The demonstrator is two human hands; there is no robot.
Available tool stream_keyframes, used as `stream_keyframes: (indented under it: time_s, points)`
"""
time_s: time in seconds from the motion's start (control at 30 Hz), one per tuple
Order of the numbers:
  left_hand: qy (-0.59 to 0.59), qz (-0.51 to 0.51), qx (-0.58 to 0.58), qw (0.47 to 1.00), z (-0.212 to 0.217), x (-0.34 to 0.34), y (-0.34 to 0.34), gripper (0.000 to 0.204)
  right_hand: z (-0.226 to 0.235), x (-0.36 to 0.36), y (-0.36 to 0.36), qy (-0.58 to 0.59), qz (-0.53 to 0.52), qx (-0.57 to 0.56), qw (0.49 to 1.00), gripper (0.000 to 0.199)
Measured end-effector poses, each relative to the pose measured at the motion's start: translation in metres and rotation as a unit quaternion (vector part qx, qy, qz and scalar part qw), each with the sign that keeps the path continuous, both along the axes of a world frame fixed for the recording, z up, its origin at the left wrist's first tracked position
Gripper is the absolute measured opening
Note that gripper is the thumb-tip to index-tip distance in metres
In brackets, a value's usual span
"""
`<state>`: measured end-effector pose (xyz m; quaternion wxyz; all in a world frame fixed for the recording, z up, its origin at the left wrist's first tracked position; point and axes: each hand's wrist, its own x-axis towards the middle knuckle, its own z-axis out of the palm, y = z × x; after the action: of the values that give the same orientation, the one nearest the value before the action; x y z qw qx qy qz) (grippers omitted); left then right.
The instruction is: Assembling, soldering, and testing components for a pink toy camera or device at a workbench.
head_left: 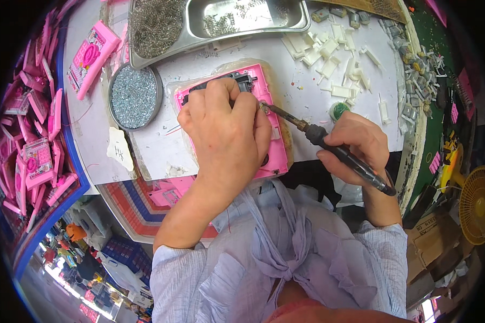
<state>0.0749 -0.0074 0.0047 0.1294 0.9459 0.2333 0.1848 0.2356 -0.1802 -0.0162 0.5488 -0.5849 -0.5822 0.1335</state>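
Note:
A pink plastic casing (275, 153) lies at the middle of the table, with a dark plastic part (244, 81) along its far side. My left hand (221, 126) rests over the casing with its fingers bent down and pressed together. Whatever they pinch is hidden under the hand. From the right, my right hand (364, 142) is closed around the black handle of a soldering iron (317, 134). The iron's tip points left and reaches into the casing, close beside my left fingers. Thin red and blue wires stick out by the casing's left edge.
A round dish of small screws (136, 97) stands left of the casing. Behind it is a metal tray (221, 33) of small springs. White plastic parts (328, 51) and small motors (409, 97) lie at the right. Pink casings fill a blue-edged bin (73, 196) at far left.

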Motion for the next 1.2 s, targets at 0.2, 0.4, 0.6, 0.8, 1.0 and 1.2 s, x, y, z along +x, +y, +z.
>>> stream_keyframes:
  time_s: [0.2,0.4,0.6,0.8,1.0,1.2]
  points:
    - [0.005,0.003,0.006,1.0,0.001,0.0,0.0,0.013,0.008,0.004,0.002,-0.016,-0.002,0.016,1.0,0.035]
    - [0.008,0.005,0.008,1.0,0.003,0.001,-0.001,0.013,0.009,0.003,0.002,-0.013,-0.002,0.018,1.0,0.034]
    - [0.014,0.006,0.004,1.0,0.002,0.001,-0.002,0.012,0.009,0.004,-0.001,-0.013,-0.008,0.017,1.0,0.033]
    - [0.021,0.009,0.016,1.0,0.005,0.001,-0.003,0.012,0.012,0.006,-0.005,-0.011,-0.01,0.007,1.0,0.031]
    - [0.027,0.011,0.023,0.999,0.004,0.0,-0.004,0.012,0.012,0.008,-0.007,-0.015,-0.019,0.015,1.0,0.032]
    - [-0.043,-0.017,-0.023,0.999,0.012,-0.017,0.004,0.036,0.015,0.01,-0.006,-0.018,-0.022,0.029,0.999,0.032]
